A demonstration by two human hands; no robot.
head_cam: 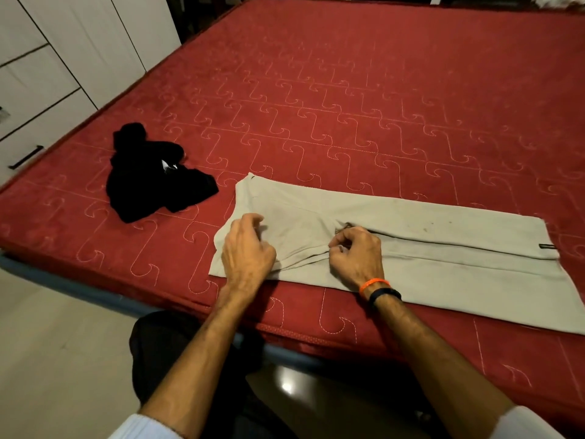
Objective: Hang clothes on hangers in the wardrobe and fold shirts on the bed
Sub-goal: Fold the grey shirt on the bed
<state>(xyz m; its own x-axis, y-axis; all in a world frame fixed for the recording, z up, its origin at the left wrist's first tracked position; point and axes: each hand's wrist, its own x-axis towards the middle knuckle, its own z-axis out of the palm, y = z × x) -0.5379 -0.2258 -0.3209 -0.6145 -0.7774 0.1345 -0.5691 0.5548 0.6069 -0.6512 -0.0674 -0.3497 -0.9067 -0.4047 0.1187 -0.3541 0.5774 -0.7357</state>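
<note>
A beige garment (443, 248), folded lengthwise, lies flat along the near edge of the red bed (348, 106). My left hand (248, 251) hovers over its left end with fingers loosely curled, holding nothing. My right hand (356, 255) pinches a fold of the beige cloth near its middle; an orange band and a dark band circle that wrist. A crumpled black garment (152, 182) lies on the bed to the left, apart from both hands.
White wardrobe doors and drawers (47, 74) with dark handles stand to the left of the bed. A pale floor (47, 343) runs along the bed's near left side. The far half of the mattress is bare quilted red.
</note>
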